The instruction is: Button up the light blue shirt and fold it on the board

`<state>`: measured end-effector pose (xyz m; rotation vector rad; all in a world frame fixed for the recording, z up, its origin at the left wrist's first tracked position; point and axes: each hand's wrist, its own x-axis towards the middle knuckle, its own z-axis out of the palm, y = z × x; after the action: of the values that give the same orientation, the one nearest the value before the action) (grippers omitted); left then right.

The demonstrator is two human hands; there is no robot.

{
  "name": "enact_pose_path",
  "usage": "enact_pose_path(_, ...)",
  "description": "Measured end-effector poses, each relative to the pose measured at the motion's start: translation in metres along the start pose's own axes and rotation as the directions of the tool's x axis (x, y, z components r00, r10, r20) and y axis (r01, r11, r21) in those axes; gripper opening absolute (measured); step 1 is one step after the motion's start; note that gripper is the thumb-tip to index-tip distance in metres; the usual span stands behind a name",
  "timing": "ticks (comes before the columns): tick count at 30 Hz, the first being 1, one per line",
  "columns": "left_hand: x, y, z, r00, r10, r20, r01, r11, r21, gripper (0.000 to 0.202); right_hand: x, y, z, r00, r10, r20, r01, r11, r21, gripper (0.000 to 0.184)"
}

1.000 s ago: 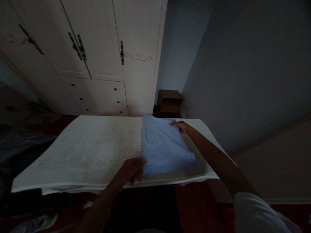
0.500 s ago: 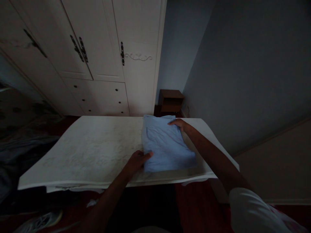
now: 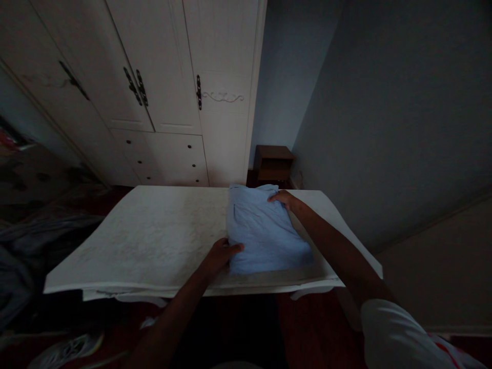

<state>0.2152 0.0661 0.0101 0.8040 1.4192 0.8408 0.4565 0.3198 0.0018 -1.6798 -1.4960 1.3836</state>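
Note:
A folded light-blue cloth garment [image 3: 265, 230] lies on the white table [image 3: 165, 236], right of its middle; its exact kind does not show. My left hand [image 3: 223, 254] grips the garment's left edge near the front, thumb on top and fingers beneath. At the far right edge, my right hand [image 3: 283, 199] pinches the cloth, with fingertips resting over its top. The garment's back edge reaches the table's far side, and its front right corner flares outward.
Behind the table stands a white wardrobe [image 3: 226, 138] with dark handles. A small brown cabinet [image 3: 273, 160] sits by the grey wall [image 3: 392, 113]. Dark fabric [image 3: 23, 271] is heaped at the left, and a shoe [image 3: 69, 351] lies on the red floor.
The view has shifted slightly, so everything sits a little lower and further right. Both hands keep their hold on the garment, which lies almost the same on the table.

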Motion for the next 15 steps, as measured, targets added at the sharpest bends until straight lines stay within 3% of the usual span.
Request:
enact_pose_path(4, -0.001, 0.003, 0.008, 1.0, 0.001, 0.006, -0.001, 0.999, -0.037, 0.045, -0.004, 0.0, -0.008, 0.995, 0.06, 0.085, -0.065, 0.996, 0.056, 0.047)
enact_pose_path(7, 0.002, 0.005, 0.019, 1.0, -0.011, 0.013, 0.012, 0.999, -0.035, 0.04, -0.009, 0.001, -0.019, 0.994, 0.063, 0.084, -0.069, 0.995, 0.069, 0.043)
enact_pose_path(11, 0.009, 0.009, 0.04, 0.996, -0.036, 0.08, 0.04, 0.998, -0.052, 0.047, -0.015, 0.006, -0.044, 0.998, 0.055, 0.012, -0.055, 0.998, 0.043, 0.041)
enact_pose_path(15, 0.02, 0.013, 0.069, 0.982, -0.015, 0.186, 0.026, 0.998, -0.055, 0.048, -0.019, 0.019, -0.081, 0.991, 0.022, -0.134, -0.027, 0.999, -0.035, 0.044)
